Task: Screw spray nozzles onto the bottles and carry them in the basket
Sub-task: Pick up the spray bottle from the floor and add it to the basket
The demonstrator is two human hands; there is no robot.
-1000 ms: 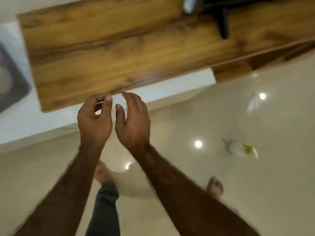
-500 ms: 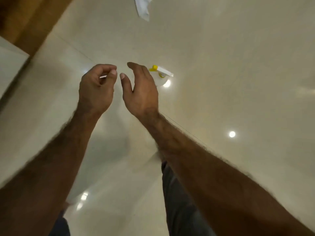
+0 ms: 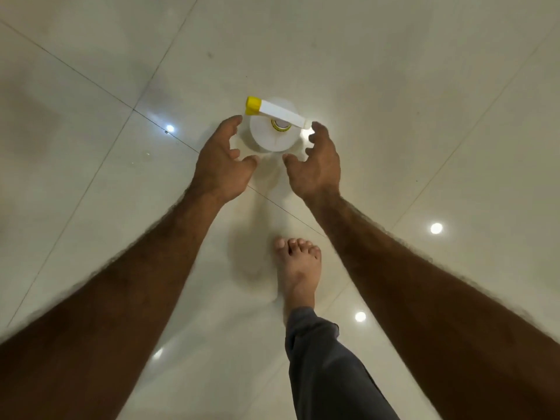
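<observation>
Bottle (image 3: 270, 136) stands upright on the floor (image 3: 394, 86), its nozzle (image 3: 275, 112) already on top and lying crosswise, yellow tip to the left. Both hands are spread and hold nothing. The left hand (image 3: 222, 166) and the right hand (image 3: 316, 165) flank the bottle, each just beside it, about equally near. The bottle lies straight ahead between them, so I judge a two-handed grasp comes next.
</observation>
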